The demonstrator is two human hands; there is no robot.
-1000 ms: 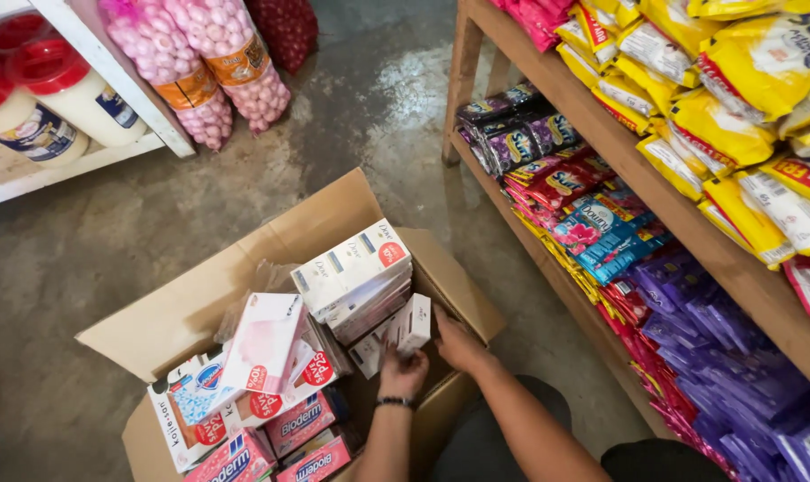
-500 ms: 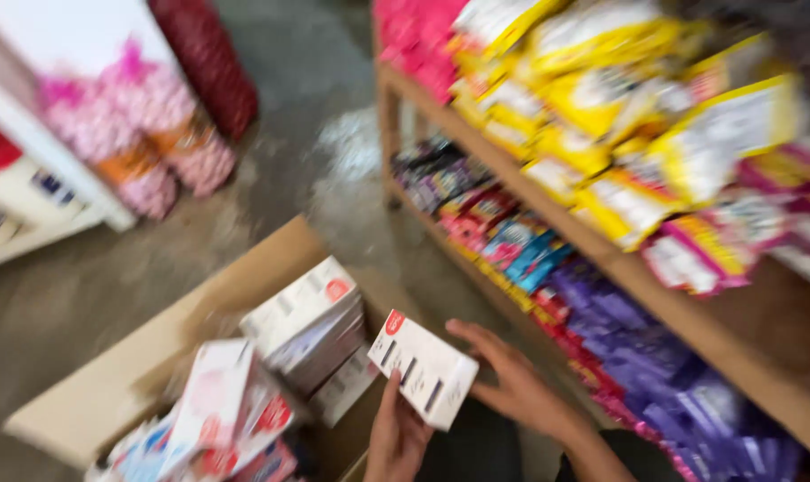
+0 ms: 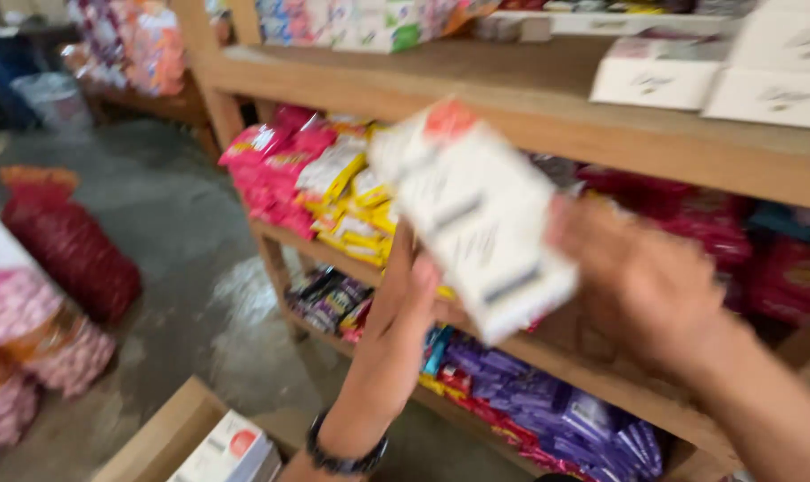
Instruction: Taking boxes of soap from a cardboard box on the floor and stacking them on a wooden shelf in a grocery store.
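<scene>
Holding a white carton [image 3: 481, 219] up at shelf height, left hand [image 3: 405, 299] pressed under it and right hand [image 3: 641, 277] cupping its far edge, so it's out of the cardboard box [image 3: 168, 437] but not shelved yet.

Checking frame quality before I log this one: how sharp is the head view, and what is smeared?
Head view: heavy motion blur on the white box, left hand and right hand; shelf packets soft, print unreadable; even daylight, mild sheen on the floor.
</scene>
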